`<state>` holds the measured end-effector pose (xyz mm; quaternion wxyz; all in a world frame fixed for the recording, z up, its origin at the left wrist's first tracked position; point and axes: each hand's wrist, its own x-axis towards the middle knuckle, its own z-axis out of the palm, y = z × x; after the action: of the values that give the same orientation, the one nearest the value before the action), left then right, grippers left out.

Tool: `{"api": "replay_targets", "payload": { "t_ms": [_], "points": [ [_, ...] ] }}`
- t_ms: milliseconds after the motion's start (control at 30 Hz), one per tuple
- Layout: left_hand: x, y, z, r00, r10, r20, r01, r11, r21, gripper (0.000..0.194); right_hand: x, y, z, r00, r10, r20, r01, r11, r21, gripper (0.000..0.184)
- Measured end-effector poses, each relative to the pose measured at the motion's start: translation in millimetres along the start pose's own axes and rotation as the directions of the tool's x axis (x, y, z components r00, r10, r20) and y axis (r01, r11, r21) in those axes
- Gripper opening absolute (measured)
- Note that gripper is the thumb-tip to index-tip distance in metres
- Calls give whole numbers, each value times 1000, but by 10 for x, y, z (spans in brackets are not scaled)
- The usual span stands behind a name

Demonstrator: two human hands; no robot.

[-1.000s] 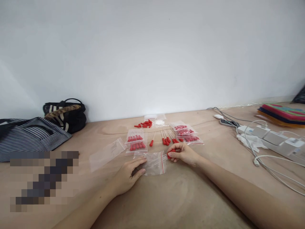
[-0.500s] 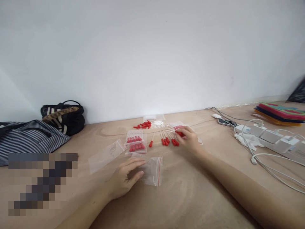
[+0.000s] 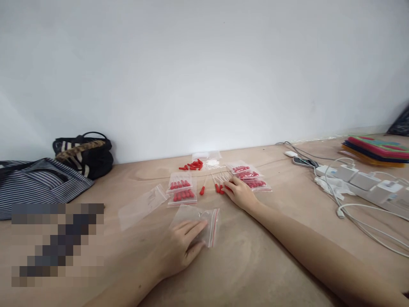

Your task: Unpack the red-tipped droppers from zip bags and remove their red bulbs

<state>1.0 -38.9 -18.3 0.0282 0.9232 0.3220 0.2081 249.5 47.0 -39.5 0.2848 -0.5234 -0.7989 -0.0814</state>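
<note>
My left hand [image 3: 187, 243] rests with its fingers apart on a clear zip bag [image 3: 211, 228] with a red seal line. No contents show in this bag. To the right, my right hand [image 3: 241, 194] has its fingers curled round red bulbs among the loose droppers [image 3: 217, 188], covering some of them. Their thin clear stems point away from me. One dropper [image 3: 202, 190] lies apart, left of the hand. Filled zip bags [image 3: 180, 189] with red bulbs overlap at the left, and more filled bags [image 3: 255, 183] lie just beyond my right hand.
Loose red bulbs [image 3: 191, 165] are heaped near the wall beside a stack of clear bags [image 3: 207, 156]. Another clear bag [image 3: 140, 209] lies at left. Fabric bags [image 3: 83, 155] stand far left. A power strip [image 3: 370, 187] with cables and coloured sheets [image 3: 377, 149] are at right.
My right hand has moved left and towards me, from beside the filled bags onto the loose droppers. My left hand has slid right, further over the clear bag.
</note>
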Motion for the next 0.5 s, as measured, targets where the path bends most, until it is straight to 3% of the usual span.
{"api": "replay_targets", "payload": {
  "t_ms": [267,400,500],
  "points": [
    [11,-31,-117,987,141,-82,-130,983,127,30,-16,-79,-70,999,22,-24,-24,994,-106,34],
    [-50,-189,-252,989,91,-113,-80,992,96,30,-65,-89,-117,999,-47,-8,46,997,-60,30],
    [-122,-369,-441,989,-7,-146,21,995,93,31,-86,-81,-125,996,-85,24,85,996,-11,24]
  ]
}}
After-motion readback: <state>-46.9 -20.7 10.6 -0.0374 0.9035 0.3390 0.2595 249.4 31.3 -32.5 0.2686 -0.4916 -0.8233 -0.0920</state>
